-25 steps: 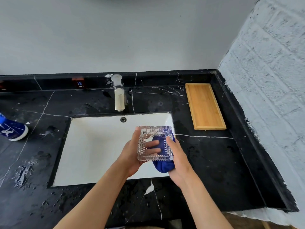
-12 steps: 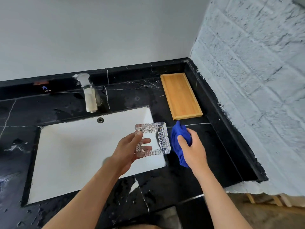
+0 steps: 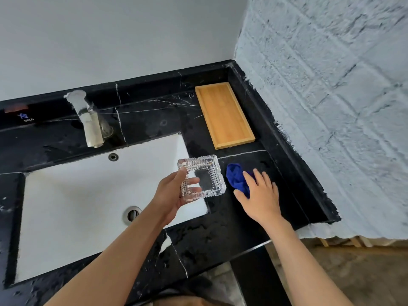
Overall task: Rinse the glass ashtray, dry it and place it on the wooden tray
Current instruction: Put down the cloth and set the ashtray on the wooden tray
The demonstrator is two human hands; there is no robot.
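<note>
Lowered onto the bench [image 3: 242, 235], the blue cloth [image 3: 236, 176] is covered by the spread, unclenched right hand [image 3: 260, 195]; the glass ashtray [image 3: 202, 177] is gripped by the left hand [image 3: 172, 195].

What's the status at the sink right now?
Left hand grips glass ashtray. Right hand open on blue cloth. Wooden tray bare, path clear.

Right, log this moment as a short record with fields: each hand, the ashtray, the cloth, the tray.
left hand: grips the glass ashtray by its near-left corner, above the sink's right edge
right hand: fingers spread, resting on the blue cloth
blue cloth: bunched on the black countertop, right of the ashtray
wooden tray: bare, in the back right corner by the wall
faucet: no water visible
</note>
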